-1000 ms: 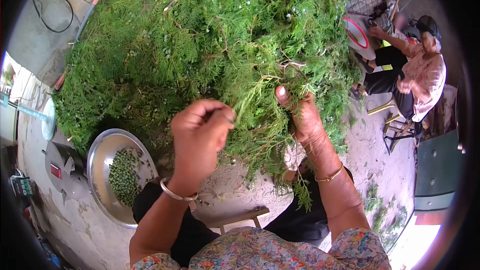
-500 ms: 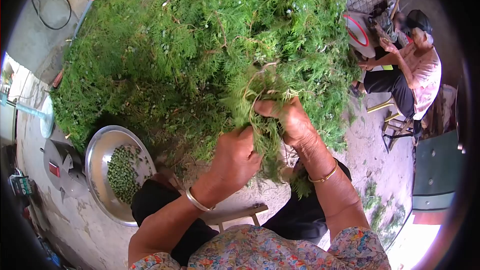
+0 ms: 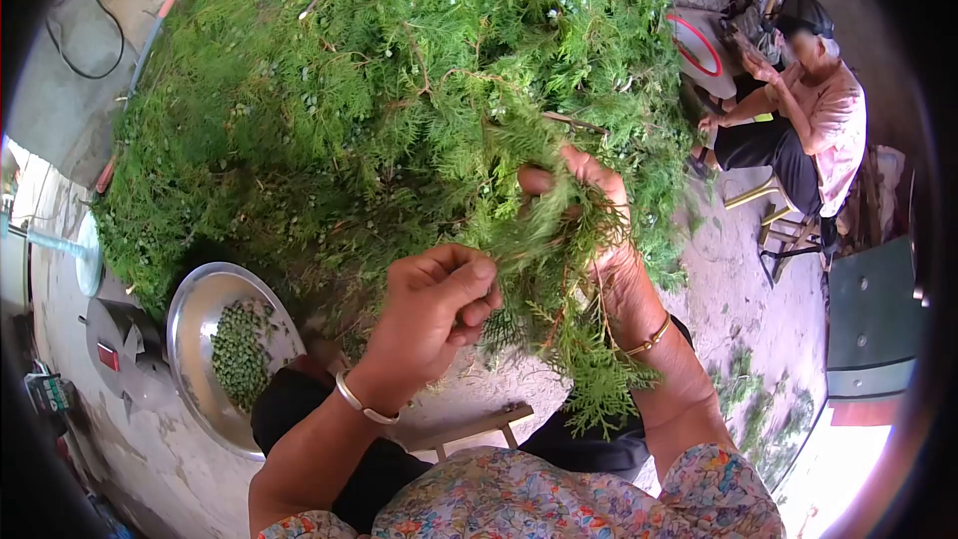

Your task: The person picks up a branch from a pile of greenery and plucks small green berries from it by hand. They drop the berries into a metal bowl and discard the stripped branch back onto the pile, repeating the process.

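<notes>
Sprig [image 3: 559, 269]: a feathery green cypress-type cutting, flat scale-like fronds, thin brownish stems showing through. It sits just right of frame centre, its lower fronds hanging to about 5 o'clock over the right wrist.

Right hand [image 3: 599, 225]: closed around the upper part of the sprig, thumb pointing to 9 o'clock, fingers largely buried in foliage. A gold bangle [image 3: 649, 339] circles the wrist.

Left hand [image 3: 434, 304]: at 7 o'clock of the sprig, fingers curled in, fingertips pinched against the left edge of the fronds. What lies inside the pinch cannot be told. A silver bangle [image 3: 361, 404] sits on this wrist.

Heap of branches [image 3: 379, 90]: same foliage, pale blue-green berries scattered in it, fills the frame from 9 o'clock round to 1 o'clock and lies directly behind both hands. Little open room upward.

Metal basin [image 3: 200, 304]: at 8 o'clock, well apart from the left hand, holding a patch of green seeds [image 3: 239, 354]. Its right rim lies near the dark trouser knee.

Bare concrete ground [image 3: 718, 279] shows at 4 o'clock, littered with green scraps. Another person [image 3: 808, 110] sits at 2 o'clock beyond the heap's edge.
</notes>
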Tool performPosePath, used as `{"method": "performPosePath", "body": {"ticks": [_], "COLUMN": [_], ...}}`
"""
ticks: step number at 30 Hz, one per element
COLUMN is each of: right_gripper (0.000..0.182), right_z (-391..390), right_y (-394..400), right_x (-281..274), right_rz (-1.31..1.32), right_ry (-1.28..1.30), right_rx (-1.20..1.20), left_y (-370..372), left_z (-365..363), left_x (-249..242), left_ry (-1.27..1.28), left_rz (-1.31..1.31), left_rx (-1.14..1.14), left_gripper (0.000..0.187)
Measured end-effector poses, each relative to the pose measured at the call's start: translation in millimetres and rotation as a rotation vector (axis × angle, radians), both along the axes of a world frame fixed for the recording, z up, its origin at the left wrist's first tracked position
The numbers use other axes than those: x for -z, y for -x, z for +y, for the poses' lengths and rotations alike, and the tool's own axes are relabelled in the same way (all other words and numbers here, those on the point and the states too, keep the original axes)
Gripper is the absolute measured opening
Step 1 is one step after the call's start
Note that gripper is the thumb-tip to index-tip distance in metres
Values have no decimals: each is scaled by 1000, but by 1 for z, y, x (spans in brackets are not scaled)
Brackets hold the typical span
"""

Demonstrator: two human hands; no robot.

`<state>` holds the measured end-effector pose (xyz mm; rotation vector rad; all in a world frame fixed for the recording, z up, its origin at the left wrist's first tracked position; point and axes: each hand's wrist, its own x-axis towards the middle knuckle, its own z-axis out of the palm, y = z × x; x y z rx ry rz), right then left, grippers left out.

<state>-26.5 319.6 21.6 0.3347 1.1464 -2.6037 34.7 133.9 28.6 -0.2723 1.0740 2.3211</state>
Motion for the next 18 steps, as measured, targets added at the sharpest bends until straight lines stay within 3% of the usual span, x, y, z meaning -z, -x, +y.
{"method": "performPosePath", "body": {"ticks": [1, 2, 3, 5, 6, 7, 9, 10, 11, 13, 14, 15, 18], "right_gripper": [23, 29, 29, 29, 27, 27, 23, 26, 26, 29, 36, 36, 44], "right_z": [4, 8, 13, 23, 34, 36, 39, 32, 24, 11, 24, 33, 9], "right_y": [1, 3, 4, 8, 20, 20, 17, 11, 4, -4, 2, -1, -13], "right_x": [4, 5, 4, 0, 14, 12, 6, 3, -7, -28, -7, 10, -22], "right_rz": [105, 204, 205, 27, 281, 289, 318, 223, 220, -81, 206, 213, 39], "right_ry": [145, 451, 451, 321, 615, 616, 569, 541, 541, -9, 315, 315, -188], "right_rx": [-108, -257, -255, 116, -214, -208, -298, -103, -97, 243, -116, -121, 56], "left_y": [2, 5, 10, 19, 22, 23, 18, 15, 12, 12, 12, 14, 19], "left_z": [-3, -6, -10, -22, -25, -24, -19, -19, -18, -16, -16, -15, -13], "left_x": [4, 11, 18, 25, 24, 21, 15, 16, 17, 17, 16, 12, 2], "left_ry": [0, 32, 64, 25, 46, 66, 90, 13, -64, -100, -137, -136, -136], "left_rz": [-1, -52, -103, -96, -49, -2, 18, 36, 52, 59, 70, 78, 122], "left_rx": [2, -58, -119, -112, -80, -46, -38, -20, -5, 9, 19, 16, 9], "left_gripper": [11, 9, 7, 6, 8, 10, 12, 14, 15, 17, 18, 18, 20]}}
